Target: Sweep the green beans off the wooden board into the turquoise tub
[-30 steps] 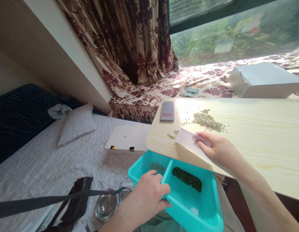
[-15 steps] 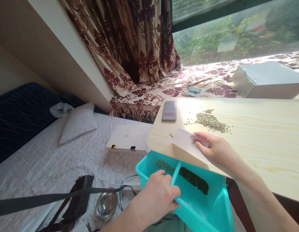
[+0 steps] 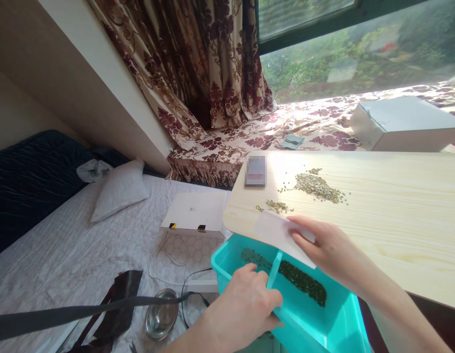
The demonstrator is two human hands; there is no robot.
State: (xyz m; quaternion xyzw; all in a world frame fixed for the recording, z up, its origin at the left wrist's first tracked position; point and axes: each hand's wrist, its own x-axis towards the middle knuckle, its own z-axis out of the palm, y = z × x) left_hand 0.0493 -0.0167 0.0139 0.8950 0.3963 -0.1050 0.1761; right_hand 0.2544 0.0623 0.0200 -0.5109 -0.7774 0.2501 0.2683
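My left hand (image 3: pixel 245 301) is closed on the near wall and divider of a turquoise two-part bin (image 3: pixel 333 328), held just under the edge of a light wooden table (image 3: pixel 396 220). Dark green beans (image 3: pixel 302 283) lie in the bin's right part, and a few more beans in its left part. My right hand (image 3: pixel 328 247) pinches a white card (image 3: pixel 276 233) lying at the table's edge over the bin. A small bunch of pale green beans (image 3: pixel 276 206) sits just behind the card, and a larger pile of beans (image 3: pixel 317 185) lies farther back.
A phone (image 3: pixel 255 171) lies on the table's far left corner. A white box (image 3: pixel 403 122) rests on the floral window seat. Left is a bed with a pillow (image 3: pixel 119 189), a flat white box (image 3: pixel 194 212), a steel bowl (image 3: pixel 161 314), cables and a black strap (image 3: pixel 83 314).
The card has slid toward the table's edge and now overhangs the bin, leaving a small bunch of beans behind it. The bin has shifted slightly right under the edge.
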